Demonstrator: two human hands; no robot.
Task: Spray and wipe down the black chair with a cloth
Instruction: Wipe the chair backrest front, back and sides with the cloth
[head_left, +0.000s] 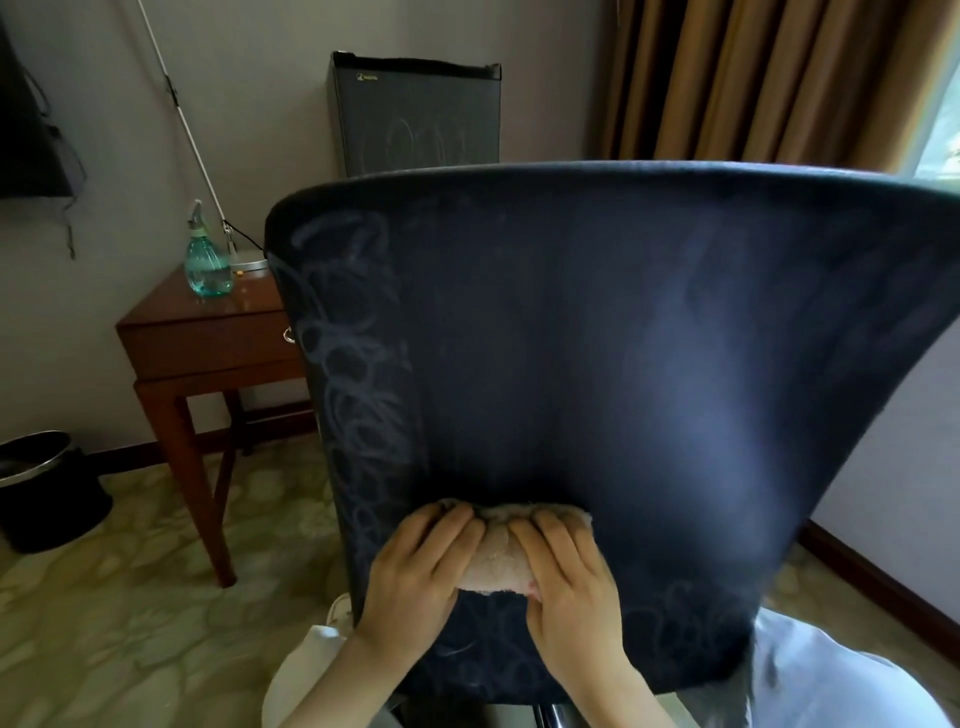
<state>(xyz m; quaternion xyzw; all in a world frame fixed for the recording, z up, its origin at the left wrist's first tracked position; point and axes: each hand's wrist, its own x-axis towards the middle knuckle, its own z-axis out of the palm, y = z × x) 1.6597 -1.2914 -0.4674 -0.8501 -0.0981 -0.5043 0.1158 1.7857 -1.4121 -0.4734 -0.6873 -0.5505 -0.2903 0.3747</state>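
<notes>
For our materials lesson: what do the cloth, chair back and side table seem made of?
Cloth: probably terry cotton, fuzzy pile. Chair back: perhaps textured vinyl or fabric, fine grain, slight sheen. Side table: seemingly varnished wood, glossy reflecting top.

Chair (623, 338): black with a bluish sheen; pale grey looping scribbles down its left edge and across its lower right.
Cloth (498, 564): plain beige-pink, on the chair's lower back.
Spray bottle (208, 267): clear teal-green, left of the chair.
Surface (208, 338): polished reddish-brown wood, left of the chair.
Fridge (415, 119): dark grey with faint pale scribbles, behind the chair.
Curtain (753, 78): golden-brown, behind the chair's right side.
Floor (130, 597): olive and cream mottled pattern, under the chair.
Bin (47, 499): black with a silver rim, far left of the chair.
</notes>
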